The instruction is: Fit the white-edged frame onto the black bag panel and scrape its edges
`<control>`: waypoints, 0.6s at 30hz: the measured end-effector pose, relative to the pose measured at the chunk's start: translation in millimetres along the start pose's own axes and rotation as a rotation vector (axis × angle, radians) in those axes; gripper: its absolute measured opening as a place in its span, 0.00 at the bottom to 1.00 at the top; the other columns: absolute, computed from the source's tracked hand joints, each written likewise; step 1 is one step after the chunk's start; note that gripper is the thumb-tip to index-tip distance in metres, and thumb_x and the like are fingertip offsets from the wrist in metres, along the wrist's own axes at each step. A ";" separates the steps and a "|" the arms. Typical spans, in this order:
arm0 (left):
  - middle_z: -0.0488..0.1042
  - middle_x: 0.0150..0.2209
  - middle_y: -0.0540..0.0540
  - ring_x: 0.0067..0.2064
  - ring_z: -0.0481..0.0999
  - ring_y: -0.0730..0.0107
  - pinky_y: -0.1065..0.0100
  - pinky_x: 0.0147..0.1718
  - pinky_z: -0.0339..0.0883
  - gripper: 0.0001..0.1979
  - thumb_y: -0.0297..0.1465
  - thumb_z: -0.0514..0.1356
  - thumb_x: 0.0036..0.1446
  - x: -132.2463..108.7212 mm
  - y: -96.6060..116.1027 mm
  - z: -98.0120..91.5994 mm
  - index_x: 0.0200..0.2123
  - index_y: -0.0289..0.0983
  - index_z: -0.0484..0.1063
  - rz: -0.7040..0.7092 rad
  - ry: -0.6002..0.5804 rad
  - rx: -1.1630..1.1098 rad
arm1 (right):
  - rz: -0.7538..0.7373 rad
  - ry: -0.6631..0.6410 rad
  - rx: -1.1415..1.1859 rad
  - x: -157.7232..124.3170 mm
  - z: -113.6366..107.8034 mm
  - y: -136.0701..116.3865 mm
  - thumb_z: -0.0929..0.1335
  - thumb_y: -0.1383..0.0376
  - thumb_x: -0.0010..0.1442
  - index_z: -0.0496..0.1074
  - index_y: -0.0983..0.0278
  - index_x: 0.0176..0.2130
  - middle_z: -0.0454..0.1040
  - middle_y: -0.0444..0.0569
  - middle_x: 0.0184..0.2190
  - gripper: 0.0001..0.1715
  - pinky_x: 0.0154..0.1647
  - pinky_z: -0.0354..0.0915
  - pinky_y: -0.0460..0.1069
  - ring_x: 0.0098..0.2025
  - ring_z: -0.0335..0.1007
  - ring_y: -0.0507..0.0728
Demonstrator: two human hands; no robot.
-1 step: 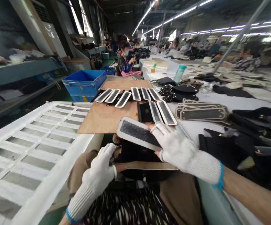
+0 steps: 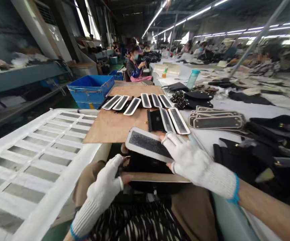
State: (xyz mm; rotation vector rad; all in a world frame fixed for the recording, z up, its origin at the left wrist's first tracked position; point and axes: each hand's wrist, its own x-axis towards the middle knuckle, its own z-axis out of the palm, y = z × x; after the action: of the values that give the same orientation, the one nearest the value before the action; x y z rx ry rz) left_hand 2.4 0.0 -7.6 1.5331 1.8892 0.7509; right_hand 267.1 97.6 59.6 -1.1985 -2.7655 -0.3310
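Both hands wear white knitted gloves with bare fingertips. My right hand (image 2: 195,160) pinches the right end of a flat rounded panel (image 2: 147,142), dark in the middle with a broad white border. The panel is tilted above a black bag piece (image 2: 145,163) over my lap. My left hand (image 2: 107,179) is closed on the left end of this bag piece, the thumb by its pale tan edge strip (image 2: 157,177). Part of the bag piece is hidden beneath the panel. Below the strip hangs a dark flap with a small metal fitting (image 2: 155,190).
A brown board (image 2: 119,125) ahead carries several white-bordered panels (image 2: 178,120) and black pieces. To the left are a white slotted frame (image 2: 38,157) and a blue crate (image 2: 91,88). Stacked trimmed panels (image 2: 216,118) and a bottle (image 2: 193,79) stand right. A co-worker (image 2: 136,68) sits ahead.
The view has shifted very slightly. My left hand's fingers and thumb have moved a little on the bag piece, while my right hand keeps the same hold on the panel.
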 end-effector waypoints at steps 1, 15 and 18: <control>0.75 0.54 0.44 0.57 0.73 0.55 0.58 0.56 0.67 0.20 0.36 0.60 0.57 0.3 -3.4 6.5 0.52 0.42 0.70 0.010 0.006 0.008 | -0.011 -0.009 -0.017 -1.3 4.0 -1.8 0.75 0.68 0.45 0.67 0.71 0.57 0.69 0.56 0.50 0.40 0.52 0.67 0.57 0.50 0.66 0.65; 0.78 0.42 0.45 0.49 0.77 0.53 0.50 0.55 0.64 0.15 0.42 0.52 0.62 4.7 2.0 17.3 0.47 0.41 0.65 -0.364 -0.033 -0.156 | -0.159 0.099 -0.381 -12.8 18.0 -12.7 0.65 0.76 0.53 0.72 0.75 0.51 0.72 0.61 0.41 0.24 0.48 0.67 0.61 0.42 0.67 0.67; 0.78 0.50 0.41 0.59 0.71 0.43 0.37 0.62 0.48 0.23 0.46 0.52 0.61 1.7 -1.3 19.6 0.56 0.41 0.65 -0.502 -0.087 -0.169 | -0.201 0.068 -0.291 -13.4 26.1 -25.7 0.65 0.74 0.55 0.72 0.73 0.53 0.73 0.60 0.44 0.25 0.51 0.66 0.62 0.44 0.68 0.66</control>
State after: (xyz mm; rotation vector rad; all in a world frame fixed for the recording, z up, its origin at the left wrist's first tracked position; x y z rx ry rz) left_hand 15.8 2.6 -21.8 0.9151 1.9712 0.5823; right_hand 257.1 77.3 27.7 -0.9369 -2.8537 -0.8009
